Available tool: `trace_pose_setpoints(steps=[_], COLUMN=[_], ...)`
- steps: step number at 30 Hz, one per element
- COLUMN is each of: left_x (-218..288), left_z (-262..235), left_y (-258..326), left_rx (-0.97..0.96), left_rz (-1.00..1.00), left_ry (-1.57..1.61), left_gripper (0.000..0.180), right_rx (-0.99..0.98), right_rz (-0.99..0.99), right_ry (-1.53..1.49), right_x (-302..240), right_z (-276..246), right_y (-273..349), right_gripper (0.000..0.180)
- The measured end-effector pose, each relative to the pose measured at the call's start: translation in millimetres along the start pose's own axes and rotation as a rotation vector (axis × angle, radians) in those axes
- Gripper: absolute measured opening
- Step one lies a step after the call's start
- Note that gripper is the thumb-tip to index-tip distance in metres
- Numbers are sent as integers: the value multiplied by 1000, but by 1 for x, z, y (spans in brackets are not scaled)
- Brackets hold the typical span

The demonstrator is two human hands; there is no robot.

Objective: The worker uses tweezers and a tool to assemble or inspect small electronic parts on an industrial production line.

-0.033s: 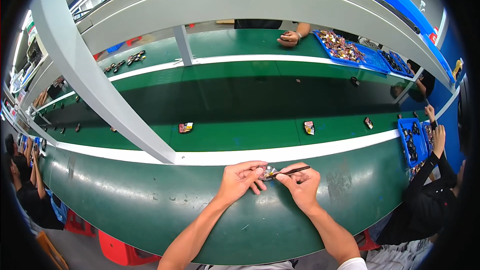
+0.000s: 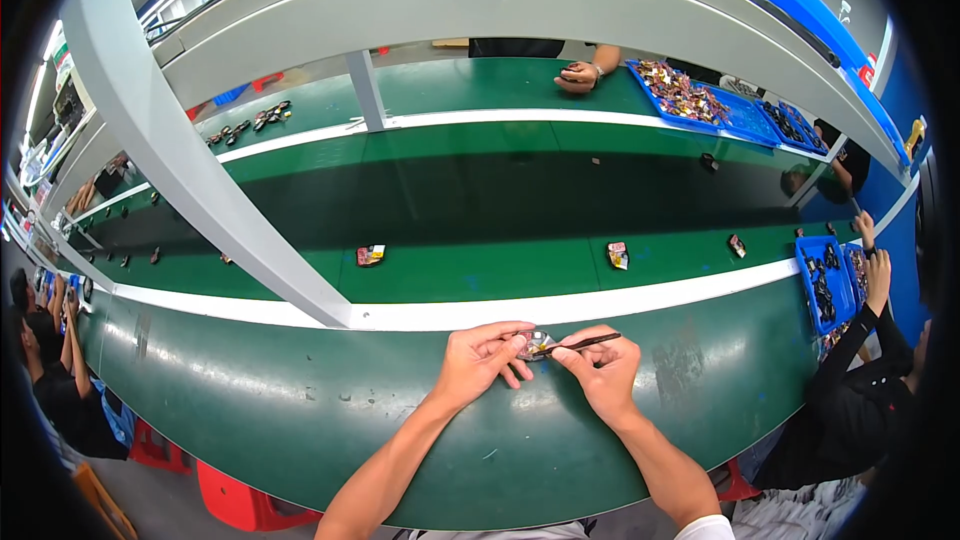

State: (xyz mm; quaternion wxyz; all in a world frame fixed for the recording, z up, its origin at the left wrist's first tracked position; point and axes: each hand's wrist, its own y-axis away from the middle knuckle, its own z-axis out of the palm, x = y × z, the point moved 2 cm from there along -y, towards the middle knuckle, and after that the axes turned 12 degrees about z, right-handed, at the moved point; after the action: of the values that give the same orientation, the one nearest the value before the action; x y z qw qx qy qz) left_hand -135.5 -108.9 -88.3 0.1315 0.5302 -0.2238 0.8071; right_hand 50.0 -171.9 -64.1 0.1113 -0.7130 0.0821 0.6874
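My left hand (image 2: 484, 360) is closed on a small part (image 2: 537, 344) with pink, silver, yellow and black patches, pinched between thumb and fingers above the green table (image 2: 480, 440). From the right, my right hand (image 2: 604, 368) grips a slim dark tool (image 2: 592, 341), held like a pen. The tool's tip meets or lies just over the part. It looks like tweezers, but I cannot tell its exact kind. Beyond my hands, similar small pieces lie on the green conveyor belt: one piece (image 2: 370, 256) at left, another piece (image 2: 618, 256) at right, and a third piece (image 2: 737, 246) farther right.
A white rail (image 2: 460, 316) separates table and belt. A slanted grey post (image 2: 220, 160) and a wide beam (image 2: 420, 10) frame the space ahead. At right stands a blue tray (image 2: 822, 285) of dark parts beside a co-worker's hands (image 2: 877, 275). Across the belt is another person's hand (image 2: 577, 78).
The pieces on the belt have shifted very slightly left. The co-worker's hand at the right has moved slightly. My hands look unchanged.
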Motion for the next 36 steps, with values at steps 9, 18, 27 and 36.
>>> trace_pose_setpoints(steps=[9, 18, 27, 36], left_x=[1, -2, 0, 3], left_z=[-2, -2, -3, -1], left_y=[0, 1, 0, 1], left_rx=[-2, -5, 43, 45], left_rz=[-27, -24, -15, -8], left_ry=[14, 12, 28, 31], left_gripper=[29, 27, 26, 25], right_rx=[24, -6, 12, 32], right_rz=[-71, -13, -129, -208], right_ry=[84, 8, 145, 239], right_x=[-4, -3, -6, -14], right_z=[1, 1, 1, 4], right_y=[3, 1, 5, 7], right_gripper=[12, 15, 13, 10])
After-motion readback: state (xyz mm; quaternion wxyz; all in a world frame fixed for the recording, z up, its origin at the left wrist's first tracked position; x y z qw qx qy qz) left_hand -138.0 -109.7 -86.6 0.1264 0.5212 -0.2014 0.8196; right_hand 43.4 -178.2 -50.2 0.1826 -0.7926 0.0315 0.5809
